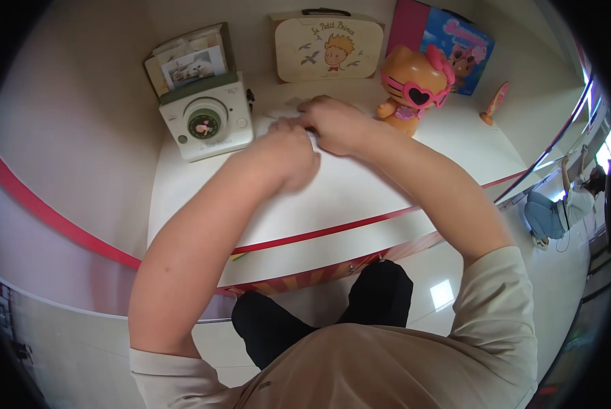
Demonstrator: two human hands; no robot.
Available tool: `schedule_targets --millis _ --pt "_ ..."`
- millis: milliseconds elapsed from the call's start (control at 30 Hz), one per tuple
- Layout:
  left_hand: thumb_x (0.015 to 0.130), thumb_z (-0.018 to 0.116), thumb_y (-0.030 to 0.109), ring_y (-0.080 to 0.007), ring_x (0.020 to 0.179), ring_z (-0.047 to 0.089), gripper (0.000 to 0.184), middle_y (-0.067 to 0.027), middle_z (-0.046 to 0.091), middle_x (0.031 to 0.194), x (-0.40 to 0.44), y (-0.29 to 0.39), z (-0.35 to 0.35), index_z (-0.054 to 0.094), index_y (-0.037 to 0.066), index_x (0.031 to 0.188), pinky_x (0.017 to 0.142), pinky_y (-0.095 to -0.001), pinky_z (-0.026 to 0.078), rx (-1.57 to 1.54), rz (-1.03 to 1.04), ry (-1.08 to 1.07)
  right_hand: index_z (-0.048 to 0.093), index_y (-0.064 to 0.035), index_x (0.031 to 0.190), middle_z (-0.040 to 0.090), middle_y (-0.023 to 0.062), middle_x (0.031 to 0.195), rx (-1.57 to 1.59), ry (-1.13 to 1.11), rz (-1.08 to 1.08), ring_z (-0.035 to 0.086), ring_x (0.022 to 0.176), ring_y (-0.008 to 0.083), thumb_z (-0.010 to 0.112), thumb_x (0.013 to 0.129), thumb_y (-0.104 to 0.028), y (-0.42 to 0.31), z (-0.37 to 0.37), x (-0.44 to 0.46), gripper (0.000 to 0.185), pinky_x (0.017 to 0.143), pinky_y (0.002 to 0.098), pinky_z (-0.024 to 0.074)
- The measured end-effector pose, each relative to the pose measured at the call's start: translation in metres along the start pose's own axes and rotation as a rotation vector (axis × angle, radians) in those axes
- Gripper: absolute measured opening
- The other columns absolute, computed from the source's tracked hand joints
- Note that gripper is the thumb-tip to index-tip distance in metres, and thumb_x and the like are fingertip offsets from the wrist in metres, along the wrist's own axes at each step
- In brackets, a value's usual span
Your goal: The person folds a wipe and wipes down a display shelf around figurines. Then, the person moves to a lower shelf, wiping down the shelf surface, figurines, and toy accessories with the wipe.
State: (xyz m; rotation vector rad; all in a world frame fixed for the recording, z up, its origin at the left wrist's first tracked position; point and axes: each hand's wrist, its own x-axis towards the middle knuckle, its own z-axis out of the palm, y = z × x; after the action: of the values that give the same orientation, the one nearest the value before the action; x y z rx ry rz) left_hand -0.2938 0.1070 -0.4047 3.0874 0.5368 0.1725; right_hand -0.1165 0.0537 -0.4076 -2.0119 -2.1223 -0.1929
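Both of my hands meet over the white shelf, near its middle. My left hand is slightly blurred, its fingers curled and pressed together against the other hand. My right hand bends down with closed fingers at a thin, crumpled white cloth or tissue, which lies pale against the shelf. Much of the cloth is hidden under the fingers. Just left of my hands stands a white and green instant camera. To the right is an orange cat figurine with pink heart-shaped sunglasses.
A cream Le Petit Prince case stands against the back wall. Behind the instant camera is a box with photo cards. A blue and pink box and a small orange stand are at right. Another person crouches farther right.
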Motion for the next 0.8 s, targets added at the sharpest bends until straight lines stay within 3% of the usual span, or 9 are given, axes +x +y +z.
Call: schedule_targets --millis 133,300,467,800 --pt "0.100 0.053 0.016 -0.0460 0.120 0.066 0.049 -0.0349 0.067 0.129 0.022 -0.002 0.013 0.057 -0.019 0.135 0.105 -0.0475 0.053 -0.060 -0.107 0.027 0.082 -0.0060 0.111 0.081 0.0165 0.113 0.013 -0.132 0.253 0.074 0.101 0.0408 0.059 0.095 -0.011 -0.013 -0.010 0.030 0.028 0.089 0.0511 0.0567" --pt "0.096 0.047 0.007 -0.0448 0.115 0.069 0.041 -0.0322 0.070 0.124 0.048 -0.006 0.013 0.062 -0.015 0.128 0.102 -0.0471 0.055 -0.117 -0.238 0.072 0.082 -0.0046 0.111 0.080 0.0176 0.113 -0.050 -0.146 0.291 0.074 0.101 0.0406 0.059 0.095 -0.011 -0.010 -0.011 0.031 0.029 0.088 0.0504 0.0574" --pt "0.095 0.049 0.007 -0.0450 0.108 0.071 0.035 -0.0336 0.072 0.118 0.041 -0.010 0.013 0.064 -0.012 0.120 0.097 -0.0496 0.056 -0.192 -0.200 0.151 0.081 -0.0028 0.112 0.080 0.0189 0.113 -0.107 -0.184 0.337 0.075 0.100 0.0403 0.057 0.096 -0.011 -0.007 -0.013 0.031 0.030 0.086 0.0495 0.0582" --pt "0.093 0.050 0.008 -0.0473 0.110 0.071 0.036 -0.0319 0.074 0.118 0.030 -0.005 -0.009 0.065 -0.010 0.121 0.098 -0.0530 0.056 -0.236 -0.242 0.045 0.080 0.0008 0.113 0.080 0.0216 0.113 -0.214 -0.297 0.472 0.076 0.099 0.0398 0.055 0.098 -0.012 0.000 -0.016 0.025 0.032 0.083 0.0477 0.0599"
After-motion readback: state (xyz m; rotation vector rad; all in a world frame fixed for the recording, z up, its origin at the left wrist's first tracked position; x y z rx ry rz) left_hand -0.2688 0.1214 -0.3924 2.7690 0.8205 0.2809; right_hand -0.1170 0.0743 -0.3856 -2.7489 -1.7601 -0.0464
